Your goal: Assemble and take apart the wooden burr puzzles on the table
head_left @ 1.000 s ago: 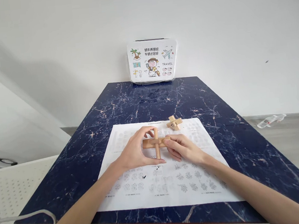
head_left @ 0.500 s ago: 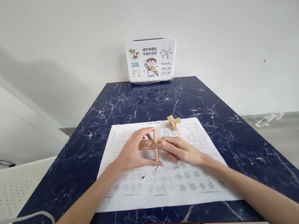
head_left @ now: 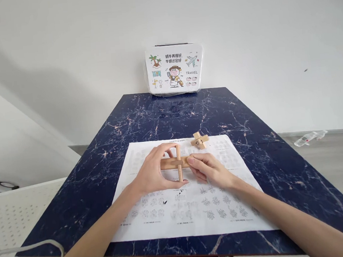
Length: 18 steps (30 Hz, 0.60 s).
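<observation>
Between my hands, above the printed sheet, is a cross-shaped set of wooden puzzle pieces (head_left: 170,163). My left hand (head_left: 153,170) closes round the left part, its thumb and a finger at the two ends of the thin upright stick (head_left: 180,172). The fingers of my right hand (head_left: 208,169) pinch the right end of the horizontal pieces. How the pieces join in the middle cannot be made out fully. An assembled wooden burr puzzle (head_left: 199,140) with a dark letter on it rests on the sheet's far edge, beyond my right hand.
The printed paper sheet (head_left: 229,220) with rows of diagrams lies on the dark blue marbled table (head_left: 176,120). A white cartoon-printed case (head_left: 175,69) stands at the back against the wall. A white cable (head_left: 45,242) crosses the left front corner. Clear plastic packaging (head_left: 309,138) lies right, beyond the table.
The horizontal pieces now sit more level and closer together, and the round end seen on one no longer shows. Both hands keep their hold; the whole view has shifted slightly.
</observation>
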Each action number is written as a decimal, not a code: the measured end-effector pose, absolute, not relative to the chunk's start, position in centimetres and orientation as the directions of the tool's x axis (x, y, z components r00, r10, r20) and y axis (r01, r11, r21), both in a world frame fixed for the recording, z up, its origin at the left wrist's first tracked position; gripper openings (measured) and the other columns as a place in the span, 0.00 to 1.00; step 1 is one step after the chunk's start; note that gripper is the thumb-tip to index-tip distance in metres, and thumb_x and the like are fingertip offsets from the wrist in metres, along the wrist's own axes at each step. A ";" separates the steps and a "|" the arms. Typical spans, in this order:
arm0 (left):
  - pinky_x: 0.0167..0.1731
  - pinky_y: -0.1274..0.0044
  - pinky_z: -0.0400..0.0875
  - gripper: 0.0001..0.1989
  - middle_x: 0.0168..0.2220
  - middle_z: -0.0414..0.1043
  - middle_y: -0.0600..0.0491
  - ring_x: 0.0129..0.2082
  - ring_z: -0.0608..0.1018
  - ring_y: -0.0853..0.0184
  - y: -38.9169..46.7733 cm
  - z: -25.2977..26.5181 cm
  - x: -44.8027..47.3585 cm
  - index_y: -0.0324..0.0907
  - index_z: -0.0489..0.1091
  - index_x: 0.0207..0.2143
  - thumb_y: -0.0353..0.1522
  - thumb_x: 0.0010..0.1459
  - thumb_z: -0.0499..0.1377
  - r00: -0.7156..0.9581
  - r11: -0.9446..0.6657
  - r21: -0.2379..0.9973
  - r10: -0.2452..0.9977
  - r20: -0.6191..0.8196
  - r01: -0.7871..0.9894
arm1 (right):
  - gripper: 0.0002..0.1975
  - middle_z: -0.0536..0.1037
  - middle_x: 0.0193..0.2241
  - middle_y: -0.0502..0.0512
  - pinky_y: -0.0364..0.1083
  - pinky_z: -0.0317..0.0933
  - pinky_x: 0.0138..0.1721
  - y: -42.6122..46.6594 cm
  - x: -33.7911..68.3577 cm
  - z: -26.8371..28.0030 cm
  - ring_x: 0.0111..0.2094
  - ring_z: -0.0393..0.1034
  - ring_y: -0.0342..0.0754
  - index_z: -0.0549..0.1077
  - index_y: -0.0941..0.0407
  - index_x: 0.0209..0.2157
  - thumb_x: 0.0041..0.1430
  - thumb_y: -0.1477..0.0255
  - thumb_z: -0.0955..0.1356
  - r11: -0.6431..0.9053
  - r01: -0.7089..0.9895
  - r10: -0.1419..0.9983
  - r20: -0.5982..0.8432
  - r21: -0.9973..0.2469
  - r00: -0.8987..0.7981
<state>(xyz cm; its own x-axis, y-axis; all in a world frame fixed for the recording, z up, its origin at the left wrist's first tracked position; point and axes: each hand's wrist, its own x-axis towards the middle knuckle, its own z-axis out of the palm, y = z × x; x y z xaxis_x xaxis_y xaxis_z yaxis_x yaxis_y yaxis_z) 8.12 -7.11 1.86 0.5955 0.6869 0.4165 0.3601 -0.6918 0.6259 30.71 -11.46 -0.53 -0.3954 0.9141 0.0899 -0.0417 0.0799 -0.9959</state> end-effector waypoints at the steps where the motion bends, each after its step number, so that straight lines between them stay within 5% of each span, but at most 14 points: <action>1: 0.51 0.60 0.73 0.45 0.54 0.73 0.48 0.47 0.77 0.56 -7.1 2.0 8.1 0.50 0.62 0.60 0.43 0.42 0.77 0.584 -0.691 0.626 0.692 0.425 0.362 | 0.25 0.60 0.16 0.42 0.43 0.50 0.18 -11.4 30.6 -0.5 0.15 0.54 0.39 0.63 0.53 0.24 0.72 0.54 0.65 0.063 -0.076 0.921 0.087 -0.995 -0.381; 12: 0.53 0.59 0.72 0.47 0.56 0.72 0.45 0.52 0.76 0.53 -6.7 1.8 8.1 0.47 0.62 0.61 0.45 0.42 0.78 0.580 -0.546 0.780 0.756 0.303 0.305 | 0.26 0.64 0.13 0.44 0.45 0.55 0.22 -11.1 30.6 -0.6 0.15 0.58 0.41 0.64 0.52 0.23 0.74 0.54 0.62 0.096 -0.064 0.931 0.113 -0.993 -0.347; 18: 0.56 0.59 0.72 0.39 0.56 0.73 0.45 0.56 0.77 0.51 -6.2 1.2 8.0 0.47 0.66 0.57 0.47 0.47 0.75 0.554 -0.364 0.915 0.805 0.213 0.176 | 0.16 0.69 0.26 0.46 0.46 0.59 0.28 -11.3 30.5 -0.4 0.26 0.64 0.44 0.64 0.52 0.37 0.71 0.54 0.65 0.225 0.018 0.948 0.214 -0.974 -0.237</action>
